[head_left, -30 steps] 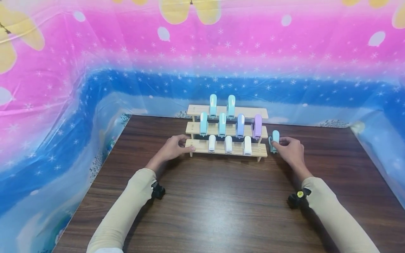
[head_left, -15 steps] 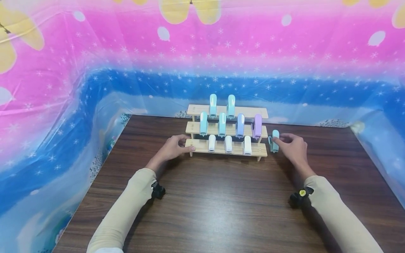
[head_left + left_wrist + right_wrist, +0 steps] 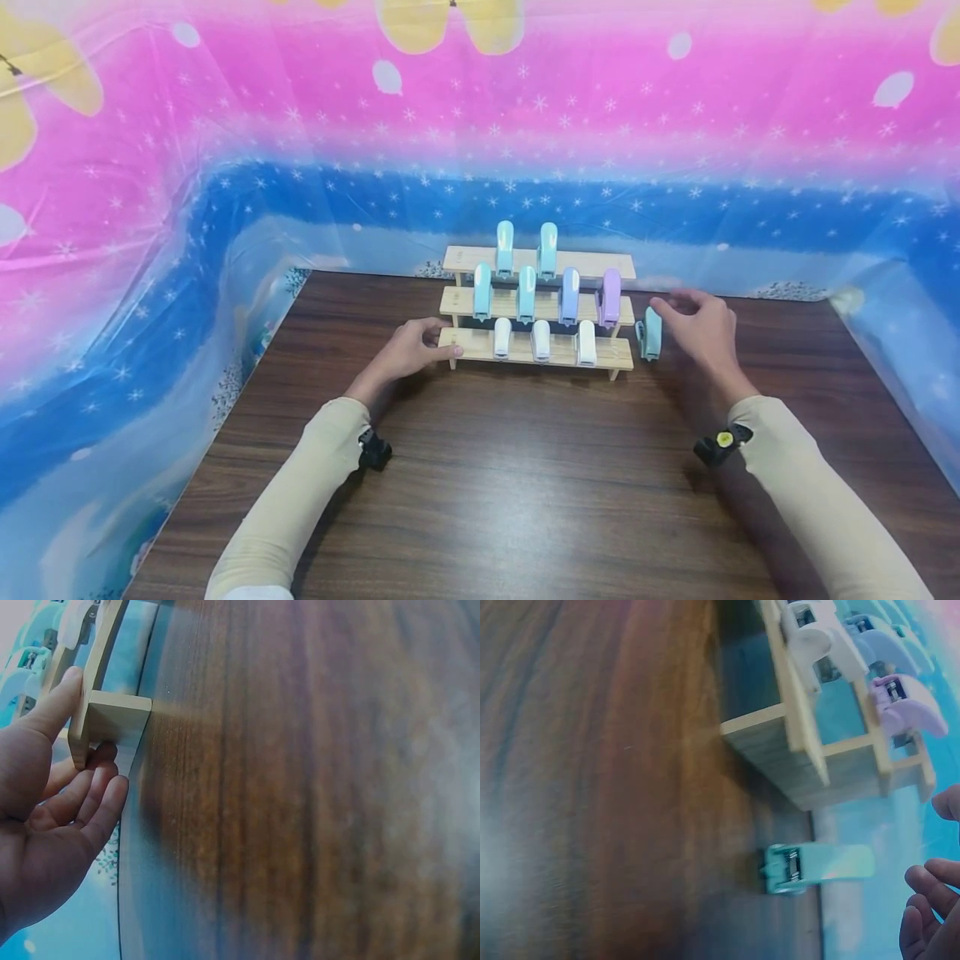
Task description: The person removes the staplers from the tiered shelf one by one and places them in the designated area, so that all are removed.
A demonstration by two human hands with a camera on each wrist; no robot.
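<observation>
Mint green and free of your grip, the loose stapler (image 3: 649, 335) stands on the table (image 3: 487, 475), right of centre in the head view, just beside the right end of the wooden rack (image 3: 468, 260) and apart from it. A second ago you had it pinched between thumb and fingers; now your right hand (image 3: 701, 325) has lifted up and away, its fingers loosely parted with nothing held. From the right wrist you can see a gap between those fingertips and the loose stapler.

Your left hand (image 3: 408, 348) hasn't shifted, at centre left of the head view: its thumb lies on the left end of the lowest board (image 3: 476, 343), fingers tucked beneath, lightly gripping the wood.

What this means, as I judge it: you've let the loose stapler go where it stood, so it rests off the rack, while the white staplers (image 3: 541, 342) and the purple stapler (image 3: 610, 298) sit on the boards undisturbed.
</observation>
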